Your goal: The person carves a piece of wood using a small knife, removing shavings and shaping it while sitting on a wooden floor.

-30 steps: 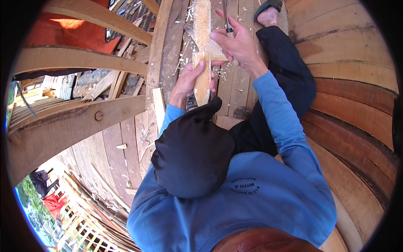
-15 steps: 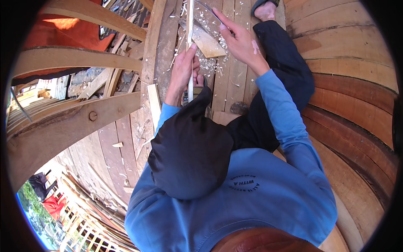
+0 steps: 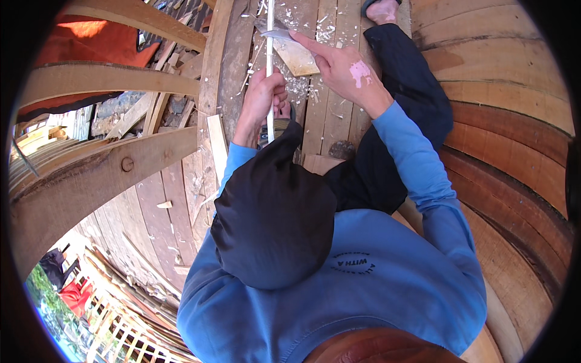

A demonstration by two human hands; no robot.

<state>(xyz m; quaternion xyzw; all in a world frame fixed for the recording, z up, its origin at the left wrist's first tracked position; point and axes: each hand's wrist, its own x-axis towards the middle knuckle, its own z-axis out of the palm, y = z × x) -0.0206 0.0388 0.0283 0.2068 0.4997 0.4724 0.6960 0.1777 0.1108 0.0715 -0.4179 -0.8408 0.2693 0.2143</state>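
Observation:
A long, thin pale wooden strip [image 3: 270, 57] runs upright through the picture, its near end beside my raised, dark-trousered knee. My left hand [image 3: 259, 100] is closed around it partway along. In my right hand [image 3: 348, 71] is a knife [image 3: 278, 34], the index finger stretched along it toward the blade. That blade crosses the strip beyond my left hand; whether its edge bites into the wood is too small to tell. The knife's handle is hidden in my right palm.
Shavings [image 3: 327, 24] litter the plank floor [image 3: 311, 130]. A flat pale wooden piece [image 3: 298, 59] lies beyond my hands. Curved timber ribs [image 3: 109, 172] stand at left, near an orange-red cloth [image 3: 85, 45]. Curved plank walling [image 3: 496, 66] rises at right, beside my outstretched leg [image 3: 408, 85].
My right hand has swung the knife blade from right of the strip to across it, nearer to me. My left hand has shifted slightly left and nearer, still around the strip.

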